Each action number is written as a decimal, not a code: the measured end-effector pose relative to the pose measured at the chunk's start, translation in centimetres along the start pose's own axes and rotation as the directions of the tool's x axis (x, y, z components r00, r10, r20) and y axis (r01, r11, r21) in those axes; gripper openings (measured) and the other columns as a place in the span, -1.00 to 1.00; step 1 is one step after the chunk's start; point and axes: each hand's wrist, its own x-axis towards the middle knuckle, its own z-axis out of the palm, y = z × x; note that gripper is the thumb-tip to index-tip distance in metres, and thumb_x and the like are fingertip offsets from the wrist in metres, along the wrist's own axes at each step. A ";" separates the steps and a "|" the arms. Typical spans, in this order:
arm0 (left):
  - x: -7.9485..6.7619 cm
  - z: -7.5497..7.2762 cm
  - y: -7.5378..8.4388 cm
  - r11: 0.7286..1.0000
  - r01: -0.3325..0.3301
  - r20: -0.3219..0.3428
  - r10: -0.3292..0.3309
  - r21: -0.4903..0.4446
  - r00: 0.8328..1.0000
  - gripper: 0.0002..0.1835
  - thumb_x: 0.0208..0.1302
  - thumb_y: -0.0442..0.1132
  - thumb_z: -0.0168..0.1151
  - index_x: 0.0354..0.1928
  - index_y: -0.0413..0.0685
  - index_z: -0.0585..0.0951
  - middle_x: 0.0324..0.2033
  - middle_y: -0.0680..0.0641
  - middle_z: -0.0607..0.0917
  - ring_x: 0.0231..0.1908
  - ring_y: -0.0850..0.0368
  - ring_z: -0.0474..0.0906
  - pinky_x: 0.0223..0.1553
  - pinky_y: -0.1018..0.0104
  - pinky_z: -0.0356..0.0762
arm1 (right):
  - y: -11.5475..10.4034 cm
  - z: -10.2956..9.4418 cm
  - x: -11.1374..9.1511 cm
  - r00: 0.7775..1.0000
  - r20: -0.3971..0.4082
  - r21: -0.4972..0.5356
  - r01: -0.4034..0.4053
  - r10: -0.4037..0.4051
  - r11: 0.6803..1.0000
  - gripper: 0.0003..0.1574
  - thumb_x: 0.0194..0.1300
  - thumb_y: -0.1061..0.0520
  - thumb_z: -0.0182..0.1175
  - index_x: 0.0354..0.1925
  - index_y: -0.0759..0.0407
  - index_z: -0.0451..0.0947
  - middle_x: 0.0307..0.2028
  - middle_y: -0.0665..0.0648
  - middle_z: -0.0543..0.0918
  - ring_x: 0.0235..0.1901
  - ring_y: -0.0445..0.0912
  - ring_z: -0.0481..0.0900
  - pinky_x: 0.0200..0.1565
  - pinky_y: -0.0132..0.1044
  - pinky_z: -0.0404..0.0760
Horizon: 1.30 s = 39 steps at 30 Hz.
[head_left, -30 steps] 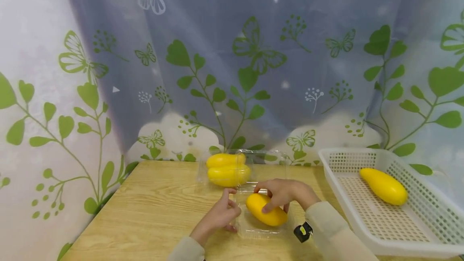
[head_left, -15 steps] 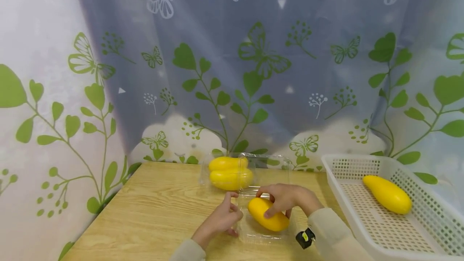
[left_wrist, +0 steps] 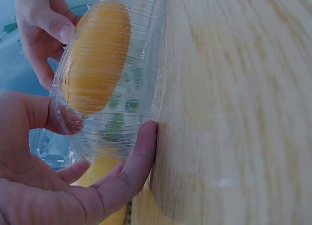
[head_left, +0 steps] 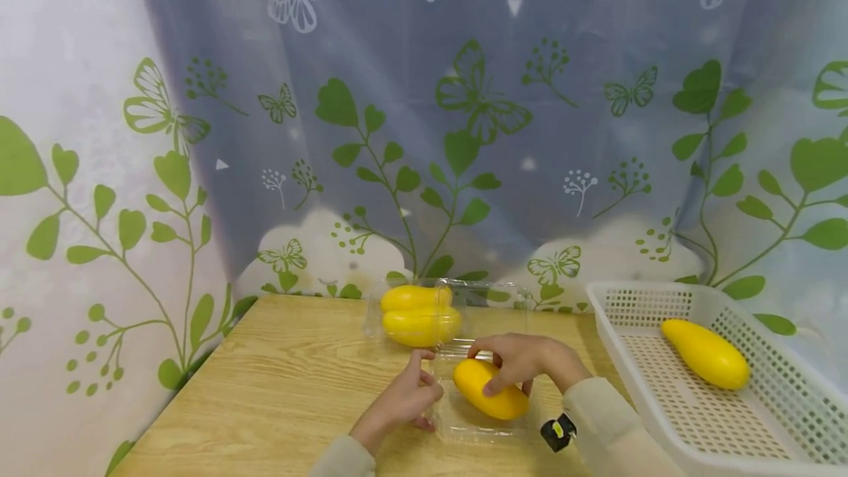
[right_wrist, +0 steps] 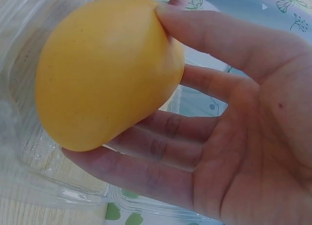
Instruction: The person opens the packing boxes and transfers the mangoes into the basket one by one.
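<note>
A yellow mango (head_left: 498, 405) lies within a clear plastic clamshell box (head_left: 464, 430) at the front of the table. My right hand (head_left: 522, 358) holds this mango, thumb on one side and fingers along the other, as the right wrist view shows with the mango (right_wrist: 100, 74) large. At the box's left side is my left hand (head_left: 403, 394). Through the ribbed box wall (left_wrist: 136, 74) in the left wrist view, the mango looks orange. There my left hand (left_wrist: 58, 198) grips the box, its thumb over the rim and a finger low along the outside.
Behind, another clear box (head_left: 373, 326) contains two yellow mangoes (head_left: 417, 324). A white perforated basket (head_left: 636, 389) at the right holds one mango (head_left: 707, 354). A patterned curtain (head_left: 411, 131) hangs at the table's back edge.
The head view has shifted a little since the first frame. Both hands, the mango and the box keep nearly the same positions relative to each other.
</note>
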 end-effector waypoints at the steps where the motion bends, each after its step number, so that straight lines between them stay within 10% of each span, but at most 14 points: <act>1: 0.0 0.0 0.0 1.000 0.000 0.000 0.000 0.000 1.000 -0.26 0.27 -0.31 0.15 0.46 -0.10 0.13 0.09 -0.33 0.45 -0.19 -0.07 0.56 -0.44 0.07 0.80 | 0.0 0.0 0.0 1.000 0.000 -0.001 0.000 0.000 1.000 -0.35 0.21 0.13 0.48 0.23 -0.15 0.50 -0.10 0.18 0.55 -0.17 0.02 0.62 -0.41 0.04 0.79; 39: 0.2 0.0 -0.1 1.000 0.013 0.015 -0.013 -0.013 1.000 -0.28 0.30 -0.29 0.17 0.46 -0.07 0.14 0.07 -0.29 0.44 -0.34 0.00 0.53 -0.49 0.18 0.77 | -0.8 -2.4 -2.1 0.999 -0.049 0.006 0.002 -0.002 1.000 -0.30 0.20 0.14 0.48 0.27 -0.05 0.46 -0.08 0.25 0.58 -0.25 0.05 0.67 -0.42 -0.02 0.80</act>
